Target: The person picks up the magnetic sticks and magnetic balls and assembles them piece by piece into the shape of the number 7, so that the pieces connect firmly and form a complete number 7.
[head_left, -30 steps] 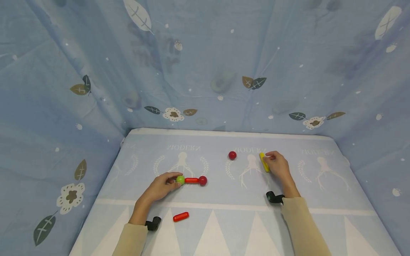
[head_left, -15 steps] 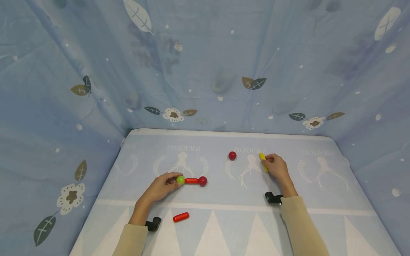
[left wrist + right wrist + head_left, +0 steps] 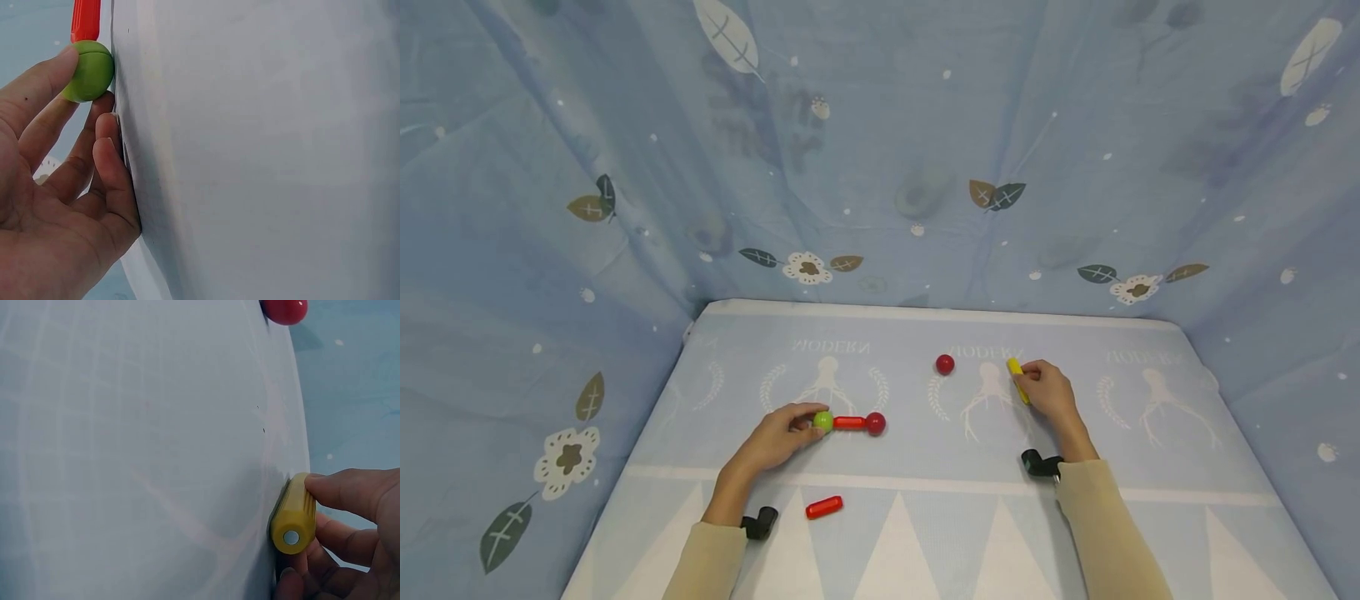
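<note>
My left hand (image 3: 782,437) pinches a green ball (image 3: 92,72) between thumb and fingers. A red rod (image 3: 849,423) joins that ball to a red ball (image 3: 876,424) on its right, the three in one straight line on the table. At the right, my right hand (image 3: 1049,390) grips a yellow rod (image 3: 295,515) by its side; a round silvery spot shows in the rod's near end. The yellow rod lies slanted at the table surface. A second red ball (image 3: 945,364) sits apart, left of the yellow rod.
A loose red rod (image 3: 824,507) lies near the front, right of the left wrist. The table (image 3: 925,500) has a pale patterned cover. Blue curtains (image 3: 880,150) hang behind it and along both sides. A black wrist device (image 3: 1040,463) sits at the right wrist.
My right hand has shifted slightly down along the yellow rod, uncovering more of its upper end. My left hand and the joined pieces stay in place.
</note>
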{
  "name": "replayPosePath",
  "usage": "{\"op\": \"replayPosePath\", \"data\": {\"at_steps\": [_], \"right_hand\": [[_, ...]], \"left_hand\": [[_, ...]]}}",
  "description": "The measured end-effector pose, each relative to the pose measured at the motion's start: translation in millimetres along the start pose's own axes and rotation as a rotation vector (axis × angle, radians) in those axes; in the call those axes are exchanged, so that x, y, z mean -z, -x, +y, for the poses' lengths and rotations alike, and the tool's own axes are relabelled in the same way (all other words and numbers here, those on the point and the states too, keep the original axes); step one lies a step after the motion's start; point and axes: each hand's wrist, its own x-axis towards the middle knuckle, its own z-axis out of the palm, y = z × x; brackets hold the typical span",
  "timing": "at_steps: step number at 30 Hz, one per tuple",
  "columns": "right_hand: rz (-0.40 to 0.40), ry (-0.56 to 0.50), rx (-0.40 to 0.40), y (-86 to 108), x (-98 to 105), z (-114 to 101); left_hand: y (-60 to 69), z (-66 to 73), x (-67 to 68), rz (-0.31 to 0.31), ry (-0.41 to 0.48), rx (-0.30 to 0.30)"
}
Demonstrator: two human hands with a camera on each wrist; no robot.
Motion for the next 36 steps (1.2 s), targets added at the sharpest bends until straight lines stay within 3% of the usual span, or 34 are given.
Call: {"op": "replayPosePath", "data": {"at_steps": [11,20,26,36], "right_hand": [[-0.016,-0.029,-0.006,6.8,-1,-5],[-0.047,-0.119,-0.049,23.6,-9,-15],[-0.071,-0.173,-0.029,36.2,-16,-23],[-0.122,-0.362,-0.032,49.4,-29,-38]], "left_hand": [[-1.4,1.4,0.7,-0.001,-0.005,-0.006],[-1.1,0.5,-0.2,-0.001,-0.009,-0.010],[-0.2,-0.3,-0.8,0.004,-0.009,-0.006],[-0.4,-0.6,-1.2,0.007,-0.009,-0.005]]}}
